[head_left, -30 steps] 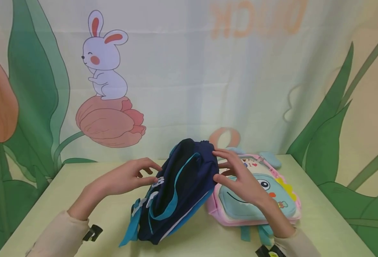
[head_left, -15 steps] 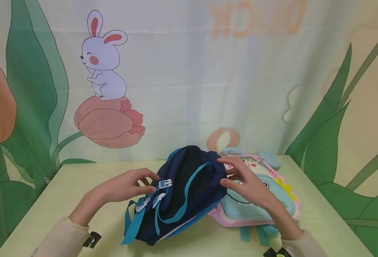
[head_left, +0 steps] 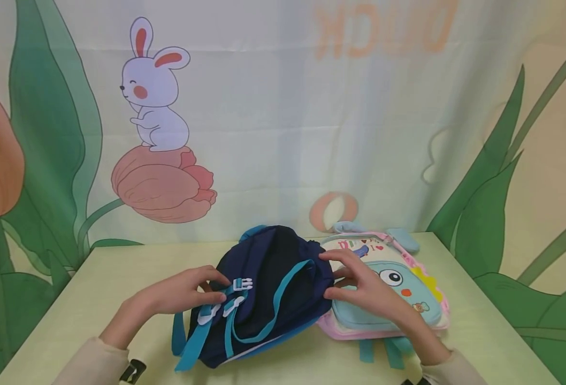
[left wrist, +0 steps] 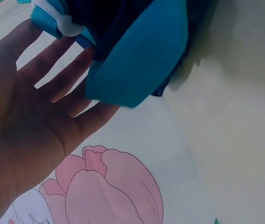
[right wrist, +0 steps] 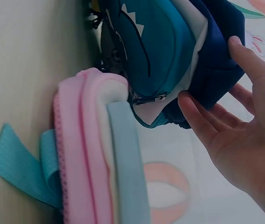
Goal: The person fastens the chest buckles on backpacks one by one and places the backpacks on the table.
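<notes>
A navy backpack with turquoise straps lies tilted in the middle of the table, its strap side up. My left hand holds its left edge beside the white buckles; in the left wrist view the thumb of the left hand is by a buckle, and fingertips pass behind the bag and a turquoise strap. On the right edge, my right hand grips the dark fabric between thumb and fingers. The right wrist view shows the right hand at the bag's corner, beside its teal front pocket.
Right of the navy bag, partly under my right forearm, lies a pink and light-blue backpack with a cartoon face. Its turquoise straps rest on the pale table. A printed curtain hangs behind the table.
The navy backpack has come down from a steeper tilt and turned flatter, showing more of its strap side. Both hands have lowered with it, still at its edges.
</notes>
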{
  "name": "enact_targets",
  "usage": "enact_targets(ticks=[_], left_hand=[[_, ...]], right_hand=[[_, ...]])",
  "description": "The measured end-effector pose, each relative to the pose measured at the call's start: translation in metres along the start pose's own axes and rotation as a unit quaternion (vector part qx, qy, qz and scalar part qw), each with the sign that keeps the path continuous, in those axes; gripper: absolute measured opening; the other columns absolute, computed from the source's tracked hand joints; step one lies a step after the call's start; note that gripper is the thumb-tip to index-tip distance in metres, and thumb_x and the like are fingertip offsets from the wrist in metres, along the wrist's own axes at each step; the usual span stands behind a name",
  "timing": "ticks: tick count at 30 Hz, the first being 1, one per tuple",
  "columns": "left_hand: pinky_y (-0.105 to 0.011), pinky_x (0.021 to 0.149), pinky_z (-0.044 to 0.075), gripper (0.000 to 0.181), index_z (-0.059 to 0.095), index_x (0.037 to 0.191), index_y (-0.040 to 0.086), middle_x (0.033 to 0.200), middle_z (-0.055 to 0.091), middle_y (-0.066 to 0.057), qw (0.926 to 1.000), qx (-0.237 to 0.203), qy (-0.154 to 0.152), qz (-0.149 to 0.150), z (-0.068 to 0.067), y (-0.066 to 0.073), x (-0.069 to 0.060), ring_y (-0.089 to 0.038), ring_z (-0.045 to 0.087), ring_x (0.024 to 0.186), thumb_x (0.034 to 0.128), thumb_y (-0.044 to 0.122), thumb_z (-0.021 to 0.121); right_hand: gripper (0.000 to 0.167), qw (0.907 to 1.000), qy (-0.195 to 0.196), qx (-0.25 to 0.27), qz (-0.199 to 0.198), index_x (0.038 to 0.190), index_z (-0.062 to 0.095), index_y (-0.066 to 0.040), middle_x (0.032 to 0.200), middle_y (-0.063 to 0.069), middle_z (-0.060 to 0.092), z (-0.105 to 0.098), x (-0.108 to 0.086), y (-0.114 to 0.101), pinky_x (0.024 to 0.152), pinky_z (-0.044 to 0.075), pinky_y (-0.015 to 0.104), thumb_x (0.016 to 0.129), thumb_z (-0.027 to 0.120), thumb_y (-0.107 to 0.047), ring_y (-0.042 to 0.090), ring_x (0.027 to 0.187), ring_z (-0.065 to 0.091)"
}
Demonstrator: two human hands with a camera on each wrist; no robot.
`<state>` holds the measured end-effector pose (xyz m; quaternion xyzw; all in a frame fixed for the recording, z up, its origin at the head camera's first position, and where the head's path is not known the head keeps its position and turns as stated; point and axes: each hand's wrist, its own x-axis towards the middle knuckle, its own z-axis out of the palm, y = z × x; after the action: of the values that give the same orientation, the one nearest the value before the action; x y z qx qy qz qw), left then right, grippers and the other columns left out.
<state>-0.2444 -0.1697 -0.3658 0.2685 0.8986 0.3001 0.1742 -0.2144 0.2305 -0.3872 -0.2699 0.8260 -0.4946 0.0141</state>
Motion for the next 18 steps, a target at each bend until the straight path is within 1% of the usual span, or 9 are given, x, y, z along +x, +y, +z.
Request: enact_targets(ticks=[3,8,12,18], left_hand=[[-0.038,0.087,0.052,0.042,0.064,0.126,0.014,0.122,0.06,-0.004,0.9999,0.008,0.004,0.007,0.002,-0.005,0.0,-0.019,0.059,0.104,0.0944,0.042,0.065],[-0.036,0.085,0.053,0.043,0.064,0.125,0.014,0.122,0.06,-0.004,1.0,0.007,0.005,-0.001,0.003,-0.011,-0.001,-0.017,0.061,0.099,0.0928,0.042,0.068],[-0.034,0.083,0.052,0.041,0.066,0.123,0.014,0.12,0.06,-0.003,0.9999,0.007,0.006,-0.012,0.002,-0.014,-0.003,-0.017,0.06,0.097,0.0919,0.04,0.069],[-0.029,0.077,0.05,0.038,0.068,0.119,0.012,0.114,0.06,-0.003,0.9996,0.024,0.005,-0.011,0.001,-0.015,-0.006,-0.016,0.055,0.091,0.0902,0.037,0.072]], right_hand=[[0.062,0.9999,-0.015,0.002,0.005,0.144,0.044,-0.03,0.149,-0.002,0.039,0.004,0.001,0.001,0.094,0.054,0.028,0.09,0.074,-0.026,0.017,0.11,0.066],[0.061,0.999,-0.042,0.009,0.011,0.143,0.044,-0.029,0.149,-0.002,0.04,0.009,0.004,0.004,0.093,0.055,0.028,0.09,0.074,-0.027,0.018,0.11,0.066],[0.063,0.998,-0.059,0.007,0.019,0.144,0.044,-0.028,0.147,-0.002,0.041,0.014,0.006,0.006,0.094,0.054,0.03,0.089,0.075,-0.028,0.017,0.109,0.067],[0.065,0.9963,-0.081,-0.02,0.019,0.144,0.044,-0.024,0.14,0.002,0.045,0.022,0.011,0.008,0.095,0.054,0.037,0.088,0.077,-0.03,0.016,0.102,0.068]])
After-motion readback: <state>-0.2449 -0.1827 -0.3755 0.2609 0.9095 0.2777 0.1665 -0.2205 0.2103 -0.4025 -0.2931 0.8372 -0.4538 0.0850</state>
